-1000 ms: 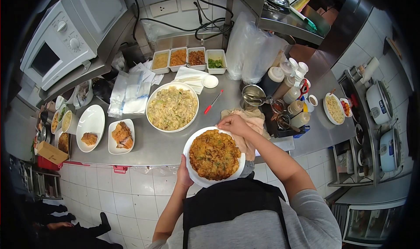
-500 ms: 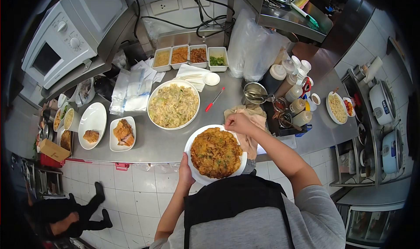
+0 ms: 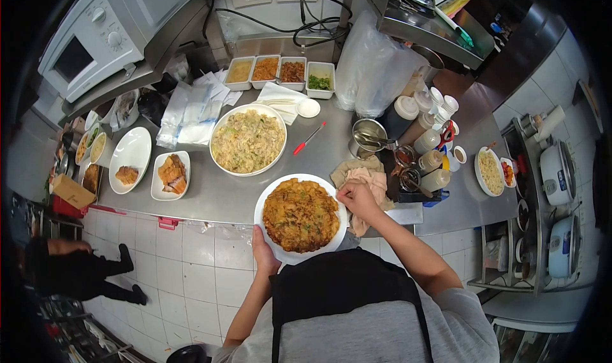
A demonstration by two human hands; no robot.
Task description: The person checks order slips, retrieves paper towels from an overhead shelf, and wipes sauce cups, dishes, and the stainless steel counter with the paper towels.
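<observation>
The round omelette (image 3: 301, 215) looks soft and easy to tear, so it is best moved on its white plate (image 3: 343, 219), which looks hard and smooth, held flat by the rim. The left grip (image 3: 264, 251) holds that plate's left side by the worktop's (image 3: 223, 200) near edge; the right grip (image 3: 358, 200) is bent narrow at the right rim, near the cloth (image 3: 376, 179), but I cannot tell if it pinches anything.

omelette (image 3: 301, 215) | browned, round, green-flecked | flat on plate (image 3: 292, 257) | plate white, round, at front edge of counter (image 3: 312, 162)
</observation>
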